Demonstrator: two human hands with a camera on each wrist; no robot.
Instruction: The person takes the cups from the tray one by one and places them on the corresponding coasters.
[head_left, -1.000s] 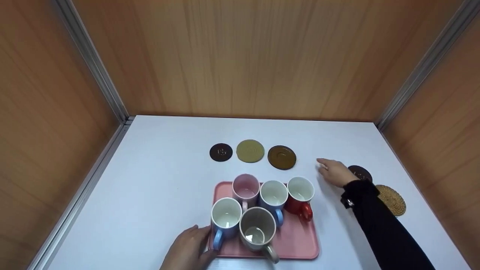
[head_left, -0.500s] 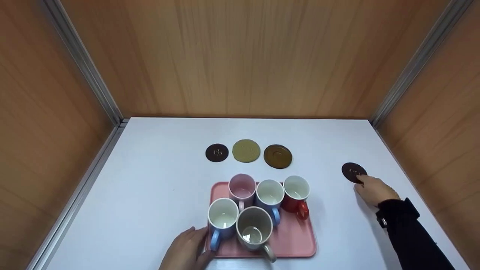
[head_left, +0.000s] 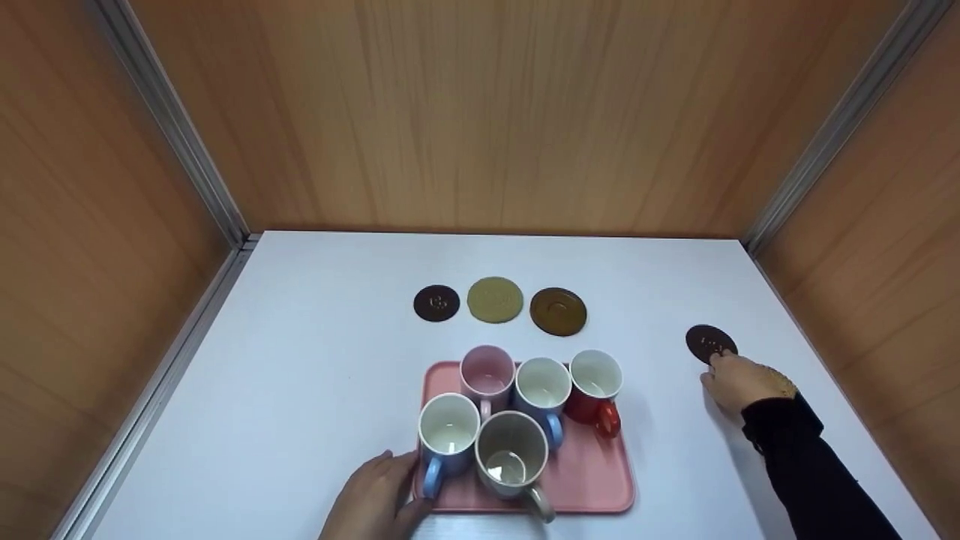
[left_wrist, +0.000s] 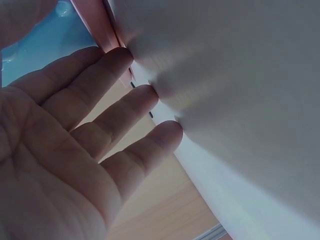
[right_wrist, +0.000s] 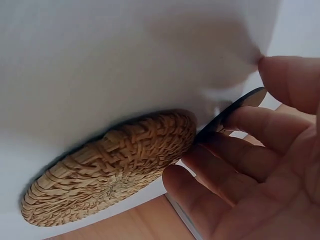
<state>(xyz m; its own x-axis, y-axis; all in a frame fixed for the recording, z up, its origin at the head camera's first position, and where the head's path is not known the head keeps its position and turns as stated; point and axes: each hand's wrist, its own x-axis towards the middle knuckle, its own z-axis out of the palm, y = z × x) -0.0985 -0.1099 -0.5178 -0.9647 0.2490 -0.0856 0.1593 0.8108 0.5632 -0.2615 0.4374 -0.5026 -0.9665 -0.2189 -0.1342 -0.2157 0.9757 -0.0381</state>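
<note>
My right hand [head_left: 742,382] reaches to the dark round coaster [head_left: 705,341] on the right of the table. Its fingertips touch the coaster's near edge, and the thumb [right_wrist: 287,75] is down on the table. A woven coaster [right_wrist: 110,170] lies just beside those fingers, mostly hidden by the hand in the head view. On the left, my left hand [head_left: 371,495] rests at the pink tray's [head_left: 592,480] side, fingers extended and fingertips on the table. That tray carries a pink mug [head_left: 487,371], a red mug [head_left: 581,405], two blue mugs and a grey mug [head_left: 510,450].
Behind the tray, a dark coaster [head_left: 436,303], an olive coaster [head_left: 495,300] and a brown coaster [head_left: 559,311] lie in a row on the white table [head_left: 300,360]. Wooden panels [head_left: 480,120] enclose the back and both sides.
My right hand has moved right and nearer the body, from bare table onto the near edge of the dark coaster. The left hand, tray and mugs hold their places.
</note>
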